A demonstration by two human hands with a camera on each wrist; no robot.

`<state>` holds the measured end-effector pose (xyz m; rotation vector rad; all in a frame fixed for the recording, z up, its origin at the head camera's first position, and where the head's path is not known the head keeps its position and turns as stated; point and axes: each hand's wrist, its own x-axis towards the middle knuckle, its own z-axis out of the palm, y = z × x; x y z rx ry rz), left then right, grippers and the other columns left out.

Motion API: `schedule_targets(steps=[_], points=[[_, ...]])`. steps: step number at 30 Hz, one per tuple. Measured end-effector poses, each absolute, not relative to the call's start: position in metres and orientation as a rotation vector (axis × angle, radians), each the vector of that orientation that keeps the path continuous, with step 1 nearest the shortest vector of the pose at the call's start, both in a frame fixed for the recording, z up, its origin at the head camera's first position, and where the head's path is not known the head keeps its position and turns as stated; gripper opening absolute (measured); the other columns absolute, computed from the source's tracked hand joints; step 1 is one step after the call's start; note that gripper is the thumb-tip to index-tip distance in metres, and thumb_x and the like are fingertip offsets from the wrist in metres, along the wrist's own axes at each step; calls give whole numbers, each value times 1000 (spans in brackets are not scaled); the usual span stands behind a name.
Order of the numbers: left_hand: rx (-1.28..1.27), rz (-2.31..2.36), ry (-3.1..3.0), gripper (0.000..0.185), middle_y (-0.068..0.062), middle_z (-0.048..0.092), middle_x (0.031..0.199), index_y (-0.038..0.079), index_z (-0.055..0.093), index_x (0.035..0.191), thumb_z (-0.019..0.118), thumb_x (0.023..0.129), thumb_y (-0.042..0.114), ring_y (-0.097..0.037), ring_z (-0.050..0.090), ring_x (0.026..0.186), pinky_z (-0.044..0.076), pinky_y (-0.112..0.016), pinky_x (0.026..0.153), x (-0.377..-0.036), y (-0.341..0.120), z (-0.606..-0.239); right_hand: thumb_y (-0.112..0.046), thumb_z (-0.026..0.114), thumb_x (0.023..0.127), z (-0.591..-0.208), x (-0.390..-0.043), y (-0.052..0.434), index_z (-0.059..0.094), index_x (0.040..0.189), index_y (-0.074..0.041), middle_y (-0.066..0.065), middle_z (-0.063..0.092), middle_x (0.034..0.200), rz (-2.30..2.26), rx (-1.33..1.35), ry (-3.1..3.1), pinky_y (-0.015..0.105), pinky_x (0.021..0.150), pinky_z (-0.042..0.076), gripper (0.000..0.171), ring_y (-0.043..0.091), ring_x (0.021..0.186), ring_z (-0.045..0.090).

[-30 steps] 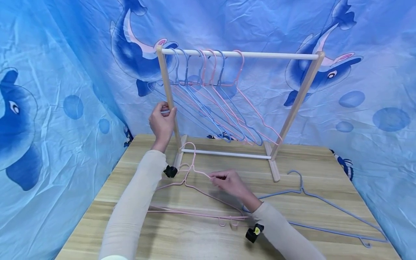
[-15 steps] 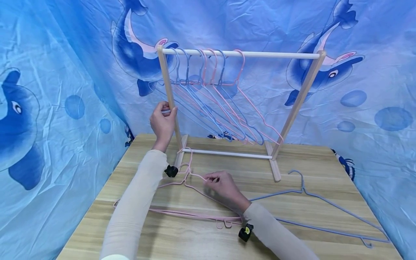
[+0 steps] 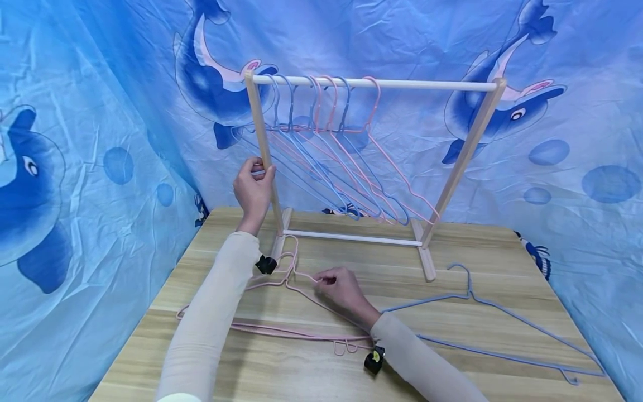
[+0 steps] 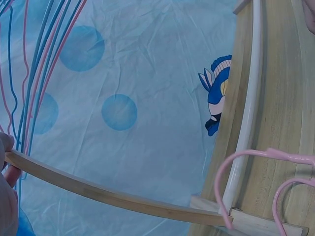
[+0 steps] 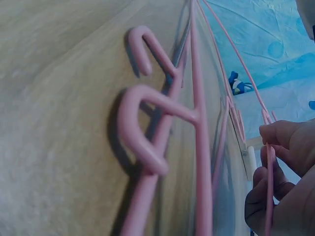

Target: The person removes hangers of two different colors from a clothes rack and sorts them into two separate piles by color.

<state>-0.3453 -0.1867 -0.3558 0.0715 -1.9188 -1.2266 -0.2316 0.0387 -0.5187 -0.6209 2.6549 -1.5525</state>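
Note:
My left hand (image 3: 253,187) grips the left wooden post (image 3: 260,128) of a small clothes rack, thumb on the near side. In the left wrist view, part of the hand (image 4: 7,184) shows at the left edge around that post. My right hand (image 3: 344,290) pinches one shoulder of a pink clothes hanger (image 3: 303,274), low over the table. In the right wrist view, the thumb and fingers of the right hand (image 5: 285,162) close on the pink wire. A second pink hanger lies beneath it, overlapping. Their left ends are partly hidden by my left forearm.
Several blue and pink hangers hang from the white top rail (image 3: 427,85), bunched toward its left. A blue hanger (image 3: 469,285) lies on the wooden table (image 3: 281,374) at the right. The white lower bar (image 3: 351,238) joins the rack's feet. A blue dolphin-print curtain stands behind.
My right hand has moved a little left and down with the pink hanger, whose hook dropped from in front of the lower bar. My left hand keeps its grip on the post.

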Motion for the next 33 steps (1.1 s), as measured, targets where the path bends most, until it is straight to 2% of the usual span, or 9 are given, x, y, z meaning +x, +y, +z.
schedule_targets(steps=[12, 25, 28, 33], points=[[60, -1235, -1920, 29, -13, 75, 106, 4, 72, 112, 77, 93, 27, -27, 76, 91, 62, -40, 83, -346, -187, -357, -8, 79, 85, -527, -232, 37, 82, 95, -6, -3, 72, 75, -1487, -608, 2640, 17, 57, 47, 11, 2, 63, 56], [55, -1222, -1920, 28, -13, 75, 105, 4, 72, 111, 78, 93, 25, -27, 76, 90, 62, -39, 82, -347, -186, -357, -11, 81, 85, -531, -234, 37, 82, 93, -10, -8, 71, 73, -1416, -586, 2671, 18, 60, 48, 8, 0, 64, 57], [57, -1226, -1917, 28, -13, 75, 105, 4, 72, 110, 78, 93, 24, -26, 76, 89, 62, -39, 82, -347, -186, -356, -11, 81, 85, -530, -234, 40, 82, 95, -8, -6, 73, 76, -1462, -585, 2614, 19, 63, 51, 10, 2, 67, 60], [69, -1233, -1915, 28, -13, 75, 104, 4, 72, 110, 78, 93, 24, -25, 76, 89, 62, -38, 81, -346, -186, -355, -17, 78, 90, -525, -231, 53, 79, 108, -7, -3, 76, 91, -1535, -593, 2530, 23, 72, 56, 20, 8, 81, 67]])
